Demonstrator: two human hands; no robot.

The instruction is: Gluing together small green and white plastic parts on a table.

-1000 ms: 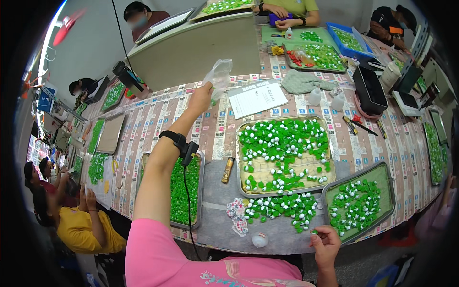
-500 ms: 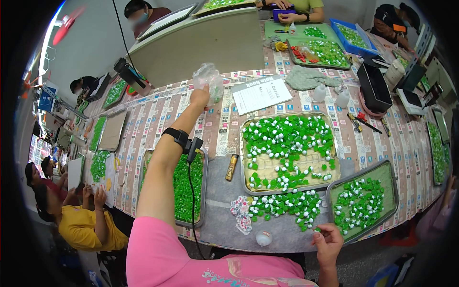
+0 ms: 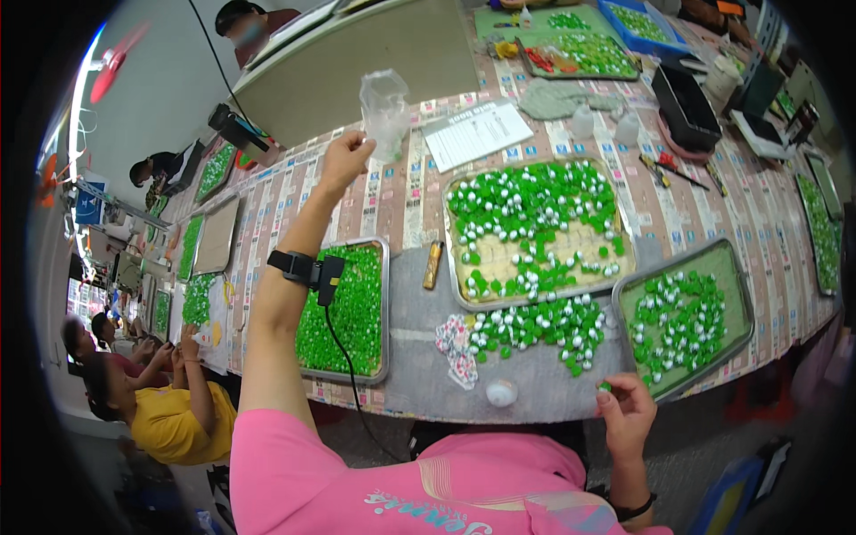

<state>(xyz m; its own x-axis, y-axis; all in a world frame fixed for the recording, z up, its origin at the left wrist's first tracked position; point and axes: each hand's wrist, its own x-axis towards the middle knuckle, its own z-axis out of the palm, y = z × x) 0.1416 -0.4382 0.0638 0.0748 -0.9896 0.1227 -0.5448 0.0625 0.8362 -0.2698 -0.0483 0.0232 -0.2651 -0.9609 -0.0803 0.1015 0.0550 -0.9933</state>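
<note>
- The left hand [image 3: 346,160] is hovering with its fingertips at the edge of a clear plastic bag [image 3: 385,111]; whether they are gripping it, I cannot tell.
- The bag is sitting left of the white notepad [image 3: 477,134].
- Well apart from the left, the right hand [image 3: 627,412] is pinching a small green piece [image 3: 605,386].
- Green-and-white pieces [image 3: 539,328] are lying loosely below the cream-lined tray [image 3: 506,255].

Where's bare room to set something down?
Patterned table shows between the plastic bag and the gold-coloured stick. Grey cloth lies bare between the tray of small green pieces and the floral cloth. It's crowded just beyond the right hand: loose green-and-white pieces and the green-lined tray.
</note>
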